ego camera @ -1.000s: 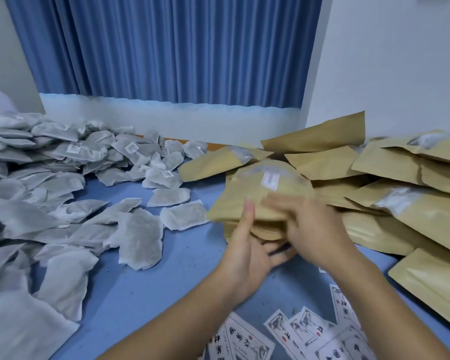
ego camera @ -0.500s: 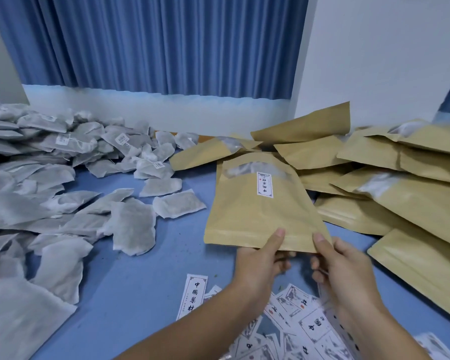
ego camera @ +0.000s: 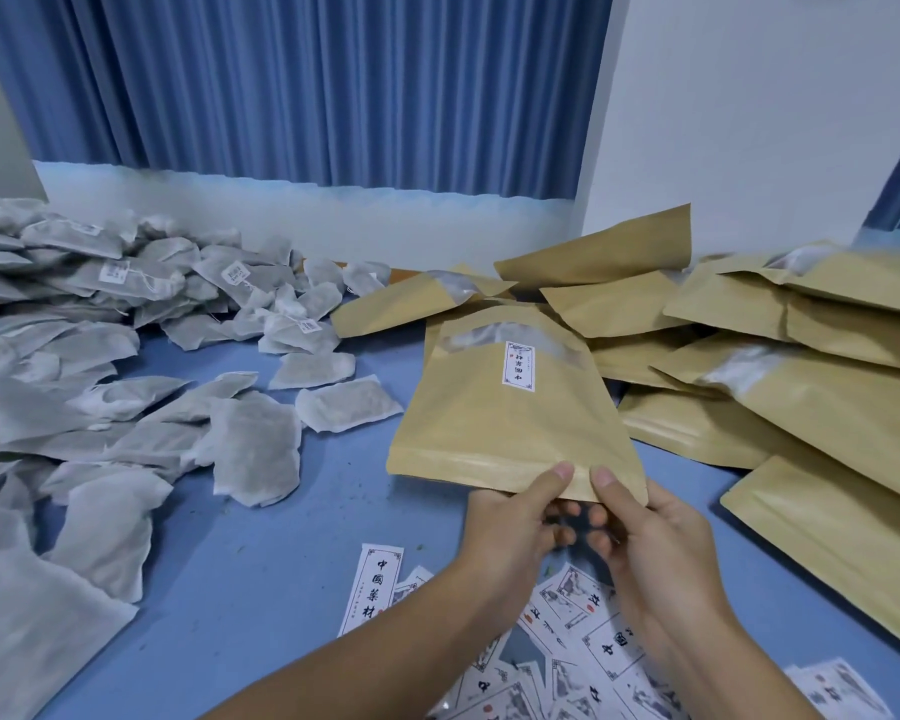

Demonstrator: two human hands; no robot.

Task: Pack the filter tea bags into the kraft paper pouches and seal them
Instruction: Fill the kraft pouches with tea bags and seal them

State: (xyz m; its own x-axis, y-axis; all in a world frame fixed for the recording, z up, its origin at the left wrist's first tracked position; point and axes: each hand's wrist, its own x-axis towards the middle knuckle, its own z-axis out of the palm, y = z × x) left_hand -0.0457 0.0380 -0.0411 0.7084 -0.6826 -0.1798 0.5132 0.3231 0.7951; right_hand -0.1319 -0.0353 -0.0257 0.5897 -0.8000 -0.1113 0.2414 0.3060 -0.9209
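A kraft paper pouch (ego camera: 505, 423) with a clear window strip and a small white label is held up over the blue table (ego camera: 261, 558), its near edge toward me. My left hand (ego camera: 515, 517) pinches that edge, thumb on top and fingers underneath. My right hand (ego camera: 640, 532) pinches the same edge just to the right. A heap of grey-white filter tea bags (ego camera: 126, 387) covers the left side of the table. A pile of kraft pouches (ego camera: 780, 366) lies on the right.
Several white printed labels (ego camera: 583, 641) are scattered on the table under my wrists. A blue curtain (ego camera: 333, 85) and white wall stand behind the table. Bare blue surface shows between the tea bags and the held pouch.
The pouch was pulled off the pile toward me and laid flat in front. My thumbs have slid closer together on its near edge.
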